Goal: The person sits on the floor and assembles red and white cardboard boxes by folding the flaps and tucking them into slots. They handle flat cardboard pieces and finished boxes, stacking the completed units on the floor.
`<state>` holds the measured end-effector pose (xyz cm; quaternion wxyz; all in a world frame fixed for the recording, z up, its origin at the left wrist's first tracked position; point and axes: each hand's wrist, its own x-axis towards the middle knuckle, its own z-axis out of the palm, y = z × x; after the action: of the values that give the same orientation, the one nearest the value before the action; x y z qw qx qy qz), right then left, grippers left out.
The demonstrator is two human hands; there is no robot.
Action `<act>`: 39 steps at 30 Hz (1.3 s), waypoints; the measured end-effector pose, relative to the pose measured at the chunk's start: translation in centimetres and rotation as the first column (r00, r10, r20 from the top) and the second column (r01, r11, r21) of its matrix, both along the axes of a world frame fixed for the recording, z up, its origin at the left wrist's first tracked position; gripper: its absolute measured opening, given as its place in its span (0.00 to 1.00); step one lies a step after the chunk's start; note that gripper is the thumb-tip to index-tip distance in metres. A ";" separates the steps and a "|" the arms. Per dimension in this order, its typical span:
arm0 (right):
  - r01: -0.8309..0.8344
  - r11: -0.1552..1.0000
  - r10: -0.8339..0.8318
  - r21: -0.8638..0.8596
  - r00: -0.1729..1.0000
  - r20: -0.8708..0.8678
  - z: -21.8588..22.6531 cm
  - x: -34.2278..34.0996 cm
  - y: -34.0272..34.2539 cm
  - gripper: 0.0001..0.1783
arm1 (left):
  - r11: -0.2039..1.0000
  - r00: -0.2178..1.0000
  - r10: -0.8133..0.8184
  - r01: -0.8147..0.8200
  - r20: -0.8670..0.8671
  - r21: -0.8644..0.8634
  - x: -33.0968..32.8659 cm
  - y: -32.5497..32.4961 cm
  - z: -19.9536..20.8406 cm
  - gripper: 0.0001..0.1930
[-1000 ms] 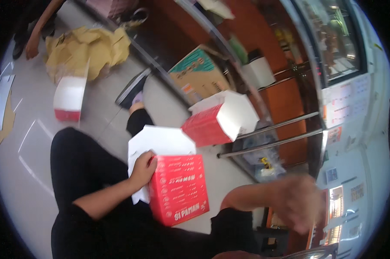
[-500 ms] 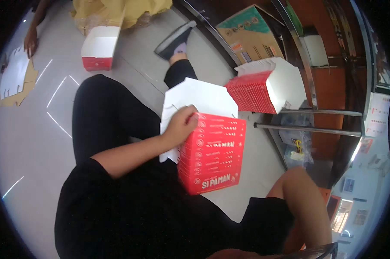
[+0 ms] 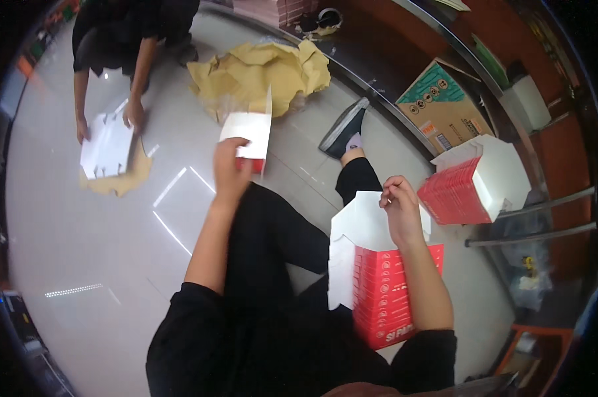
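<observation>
My left hand (image 3: 229,171), slightly blurred, closes on the left side of an open red and white cardboard box (image 3: 250,132) on the floor. That box has a tall white flap standing up. My right hand (image 3: 403,213) is raised over a stack of nested red and white boxes (image 3: 380,298) resting at my lap; its fingers are loosely curled, apart, with nothing visible in them. My right forearm hides part of the stack's red face. The stack's open white end points away from me.
A second nested stack of red and white boxes (image 3: 454,192) lies at right beside metal rails (image 3: 534,235). Crumpled yellow-brown paper (image 3: 259,74) and a brown carton (image 3: 444,109) are farther off. At far left, another person's hands (image 3: 133,114) hold white flat card (image 3: 105,145).
My left hand has left the stack at my lap and reached the single box. My right hand has come up over the stack. The view has swung left, showing more of the other person.
</observation>
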<state>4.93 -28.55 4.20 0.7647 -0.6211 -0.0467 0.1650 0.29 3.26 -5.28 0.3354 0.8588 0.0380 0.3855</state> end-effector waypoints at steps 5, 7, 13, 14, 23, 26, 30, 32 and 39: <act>-0.120 0.991 0.125 -0.055 0.988 0.093 0.0 -0.3 1.8 0.06 | 0.797 0.881 0.362 -0.123 -0.304 0.592 -1.0 6.2 -3.6 0.14; -0.131 0.987 0.140 -0.091 0.985 0.099 -0.2 -0.6 2.7 0.06 | 0.776 0.850 0.314 0.028 -0.424 0.630 -1.2 7.7 -4.6 0.09; -0.186 0.940 0.254 -0.287 0.941 0.222 -1.1 -0.4 2.0 0.07 | 0.949 0.916 0.121 0.006 -0.382 0.315 -1.4 -0.4 3.5 0.08; -0.195 0.920 0.300 -0.339 0.908 0.293 -1.4 -0.3 2.1 0.10 | 0.958 0.951 0.083 0.005 -0.296 0.286 -1.9 -1.8 4.4 0.09; -0.105 0.847 0.466 -0.521 0.620 0.632 0.1 -2.5 3.2 0.68 | 0.517 0.729 -0.672 0.337 -0.129 -0.787 -4.2 -12.1 12.6 0.16; -0.160 0.924 0.347 -0.348 0.733 0.585 -0.1 -2.3 3.3 0.68 | 0.250 0.607 -0.792 0.426 0.069 -0.870 -3.9 -12.4 12.6 0.20; -0.215 0.959 0.282 -0.187 0.799 0.530 0.5 -2.1 2.8 0.66 | 0.166 0.405 -0.908 0.579 0.105 -0.798 -2.7 -10.9 11.8 0.26; -0.159 0.985 0.172 -0.072 0.822 0.543 0.5 -2.1 2.7 0.64 | 0.310 0.359 -0.931 0.669 -0.072 -0.675 -2.6 -10.5 13.2 0.33; -0.006 0.991 -0.029 0.134 0.966 0.255 1.5 -0.2 1.5 0.57 | 0.700 0.502 -0.711 0.564 -0.491 -0.437 -2.5 -10.8 10.7 0.18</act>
<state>4.75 -27.05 5.72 0.7931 -0.5848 -0.1528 0.0753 -2.21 -7.53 5.41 0.5133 0.8440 -0.1316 -0.0835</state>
